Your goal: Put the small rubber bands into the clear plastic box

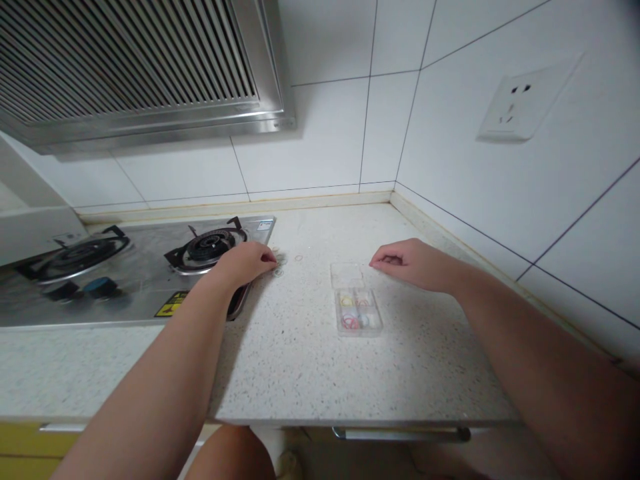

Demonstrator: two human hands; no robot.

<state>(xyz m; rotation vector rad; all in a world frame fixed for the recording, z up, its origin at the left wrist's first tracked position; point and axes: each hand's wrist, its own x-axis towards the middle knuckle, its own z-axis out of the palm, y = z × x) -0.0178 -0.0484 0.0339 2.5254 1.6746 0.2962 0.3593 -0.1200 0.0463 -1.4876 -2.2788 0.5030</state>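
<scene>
A small clear plastic box (359,331) with its lid (346,275) folded back lies on the counter between my hands. Thin ring-shaped bands, like small rubber bands, sit in its compartments: a yellow band (347,301), and red bands (350,323). My left hand (253,260) is at the right edge of the stove, fingers closed in a pinch beside a few pale bands (279,271); what it holds is too small to make out. One more band (299,257) lies apart from these. My right hand (403,262) hovers right of the lid, fingertips pressed together, their contents unclear.
A gas stove (140,293) with two burners and knobs stands at the left, under a metal range hood (200,120). White tiled walls meet behind the speckled counter (290,373). A wall socket (523,100) is at the right. A drawer handle (400,435) runs below the front edge.
</scene>
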